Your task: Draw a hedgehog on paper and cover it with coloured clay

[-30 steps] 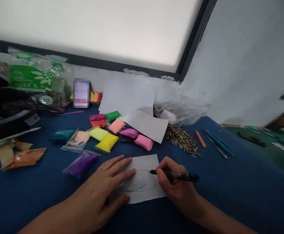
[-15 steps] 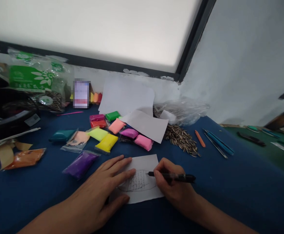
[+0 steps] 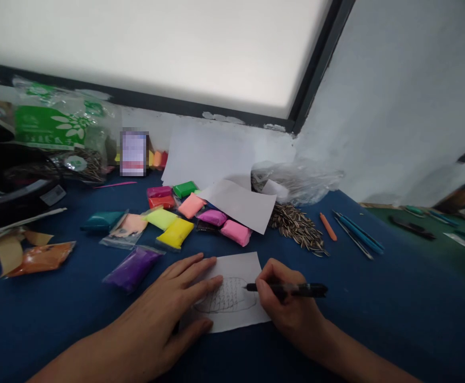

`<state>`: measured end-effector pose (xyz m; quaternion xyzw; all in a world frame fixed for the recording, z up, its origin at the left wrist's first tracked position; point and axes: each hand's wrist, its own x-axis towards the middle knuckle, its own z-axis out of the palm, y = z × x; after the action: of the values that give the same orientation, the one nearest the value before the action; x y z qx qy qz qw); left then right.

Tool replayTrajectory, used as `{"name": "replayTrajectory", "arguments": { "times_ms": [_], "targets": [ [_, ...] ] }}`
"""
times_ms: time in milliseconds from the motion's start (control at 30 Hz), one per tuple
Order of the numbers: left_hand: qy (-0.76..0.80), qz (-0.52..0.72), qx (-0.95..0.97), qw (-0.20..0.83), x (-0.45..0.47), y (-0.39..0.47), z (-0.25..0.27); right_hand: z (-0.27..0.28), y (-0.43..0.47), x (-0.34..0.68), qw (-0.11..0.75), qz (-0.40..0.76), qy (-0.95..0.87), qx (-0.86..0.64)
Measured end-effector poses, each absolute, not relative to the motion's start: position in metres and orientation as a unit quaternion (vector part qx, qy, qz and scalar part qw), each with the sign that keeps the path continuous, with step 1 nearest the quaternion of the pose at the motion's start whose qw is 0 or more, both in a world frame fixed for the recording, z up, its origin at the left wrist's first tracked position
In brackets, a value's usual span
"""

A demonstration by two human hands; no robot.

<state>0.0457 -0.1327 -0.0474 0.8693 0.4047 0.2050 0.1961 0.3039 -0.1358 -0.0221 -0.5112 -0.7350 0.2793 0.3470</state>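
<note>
A small sheet of white paper (image 3: 240, 320) lies on the blue tabletop, bearing an oval outline filled with rows of small curved marks. My left hand (image 3: 176, 303) rests flat on the paper's left side, fingers spread and holding nothing. In my right hand (image 3: 286, 298) is a black pen (image 3: 307, 290), gripped between thumb and fingers. Its tip points left, at or just above the right part of the drawing; whether it touches is too fine to tell. The right hand's heel lies by the paper's right edge.
Beyond the paper lie packets of coloured clay, among them purple (image 3: 132, 268), yellow (image 3: 175, 234) and pink (image 3: 236, 232). Striped seeds (image 3: 298, 229) are heaped at right, near an orange stick (image 3: 328, 227) and blue tweezers (image 3: 360, 234). A green seed bag (image 3: 51, 127) stands back left.
My right hand and the pen have shifted slightly right, the tip moving a little right and down across the drawing. The left hand stays in place.
</note>
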Motion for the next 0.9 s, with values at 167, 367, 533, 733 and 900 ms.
{"name": "replayTrajectory", "arguments": {
  "times_ms": [167,367,533,733,900],
  "targets": [
    [0.391,0.179,0.879,0.206,0.0435,-0.1308,-0.0503,-0.0257,-0.1354,0.3039,0.340,0.284,-0.738,-0.509],
    [0.381,0.147,0.888,0.213,0.0394,-0.1279,-0.0467,-0.0267,-0.1345,0.3046,0.341,0.274,-0.743,-0.507],
    [0.380,0.170,0.884,0.212,0.0412,-0.1291,-0.0470,-0.0259,-0.1377,0.3050,0.337,0.286,-0.740,-0.507],
    [0.397,0.212,0.871,0.199,0.0465,-0.1347,-0.0486,-0.0276,-0.1382,0.3059,0.338,0.297,-0.731,-0.513],
    [0.397,0.211,0.870,0.201,0.0449,-0.1332,-0.0468,-0.0264,-0.1378,0.3054,0.330,0.309,-0.732,-0.509]
  ]
}}
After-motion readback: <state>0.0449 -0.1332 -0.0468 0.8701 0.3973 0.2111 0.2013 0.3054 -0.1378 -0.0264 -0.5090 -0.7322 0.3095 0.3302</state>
